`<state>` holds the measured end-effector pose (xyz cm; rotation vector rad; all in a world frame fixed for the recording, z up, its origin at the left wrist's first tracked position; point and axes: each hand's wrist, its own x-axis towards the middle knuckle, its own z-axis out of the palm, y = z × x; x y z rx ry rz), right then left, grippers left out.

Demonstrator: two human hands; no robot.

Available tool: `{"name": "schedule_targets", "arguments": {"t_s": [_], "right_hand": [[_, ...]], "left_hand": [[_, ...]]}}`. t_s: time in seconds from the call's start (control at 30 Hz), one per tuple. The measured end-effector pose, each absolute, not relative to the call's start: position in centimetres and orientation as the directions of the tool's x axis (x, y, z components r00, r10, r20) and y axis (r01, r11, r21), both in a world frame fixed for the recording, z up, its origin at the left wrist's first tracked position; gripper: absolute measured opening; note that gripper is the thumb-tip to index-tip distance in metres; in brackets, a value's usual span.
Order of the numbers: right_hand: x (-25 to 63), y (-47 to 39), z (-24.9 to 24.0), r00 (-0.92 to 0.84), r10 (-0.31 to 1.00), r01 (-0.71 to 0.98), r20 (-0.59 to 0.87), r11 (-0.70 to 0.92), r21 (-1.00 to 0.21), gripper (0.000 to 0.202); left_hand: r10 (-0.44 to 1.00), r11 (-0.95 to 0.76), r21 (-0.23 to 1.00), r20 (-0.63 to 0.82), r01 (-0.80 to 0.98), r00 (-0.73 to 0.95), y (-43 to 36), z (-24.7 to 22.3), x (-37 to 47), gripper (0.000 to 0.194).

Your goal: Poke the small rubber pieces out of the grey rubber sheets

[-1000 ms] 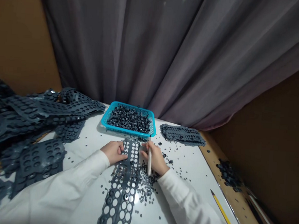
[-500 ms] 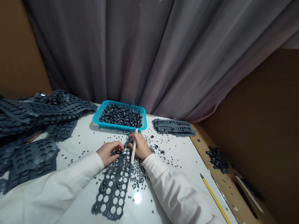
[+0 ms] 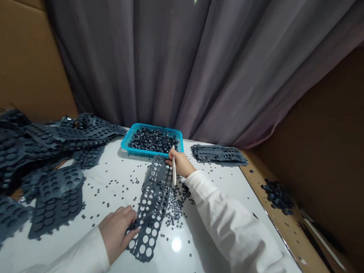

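Note:
A dark rubber strip with rows of round holes (image 3: 152, 201) lies lengthwise on the white table. At its lower left edge, my left hand (image 3: 118, 230) has thumb and fingers curled around a part of the strip. Near the strip's far end, my right hand (image 3: 181, 163) holds a white stick (image 3: 174, 171) in its closed fingers, just in front of the blue basket (image 3: 128, 150). Small dark rings (image 3: 152, 140) fill the basket. Many tiny dark discs (image 3: 174, 213) are scattered beside the strip.
Large perforated dark sheets (image 3: 60, 186) are heaped at the left. A stack of flat strips (image 3: 218, 155) lies right of the basket. Dark pieces (image 3: 277, 196) and thin sticks (image 3: 320, 246) rest on the brown surface at the right. A grey curtain (image 3: 162, 60) hangs behind.
My left hand has moved down to the strip's near end. My right hand has shifted up with the stick. The strip lies more stretched out. The yellow pencil no longer shows.

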<state>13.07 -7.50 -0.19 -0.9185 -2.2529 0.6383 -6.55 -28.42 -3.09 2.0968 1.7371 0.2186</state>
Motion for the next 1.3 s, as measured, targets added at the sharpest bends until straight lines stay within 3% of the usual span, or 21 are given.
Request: {"name": "schedule_targets", "arguments": {"t_s": [0.07,0.17,0.3,0.37,0.5,0.67,0.83,1.03,1.3], "right_hand": [[13.2,-7.4,-0.3,-0.557,0.749,0.448,0.359,0.634,-0.630,0.020],[14.0,-7.4,-0.5,-0.518,0.774,0.464,0.364,0.612,-0.641,0.019],[15.8,-7.5,-0.4,-0.451,0.811,0.491,0.372,0.574,-0.656,0.022],[17.0,-7.4,-0.3,-0.422,0.826,0.505,0.375,0.557,-0.659,0.023],[20.6,-6.9,0.6,-0.351,0.851,0.545,0.390,0.524,-0.655,0.026],[27.5,-5.2,2.1,-0.186,0.878,0.606,0.441,0.456,-0.651,0.030],[35.9,-1.8,3.1,0.060,0.846,0.678,0.530,0.355,-0.643,0.033],[44.0,2.4,1.6,0.287,0.771,0.754,0.569,0.185,-0.630,0.028],[47.6,4.0,-4.6,0.397,0.804,0.792,0.442,-0.056,-0.608,0.029]], "left_hand": [[0.965,-0.147,0.430,-0.135,0.891,0.225,-28.1,-3.2,-6.7,0.012],[0.958,-0.097,0.565,-0.171,0.819,0.232,-27.4,-3.1,-7.3,0.013],[0.894,0.088,0.828,-0.311,0.553,0.324,-25.6,-2.9,-7.8,0.030],[0.861,0.202,0.883,-0.366,0.423,0.353,-24.2,-2.4,-7.9,0.042],[0.801,0.246,0.857,-0.443,0.453,0.403,-20.0,-0.1,-7.0,0.051],[0.788,0.109,0.821,-0.415,0.561,0.454,-11.7,4.3,-3.4,0.049],[0.841,0.011,0.718,-0.384,0.696,0.382,-2.0,6.9,3.2,0.039],[0.875,-0.076,0.687,-0.301,0.723,0.379,6.6,4.8,12.5,0.029],[0.884,-0.070,0.540,-0.355,0.838,0.303,8.1,0.6,16.7,0.032]]}}
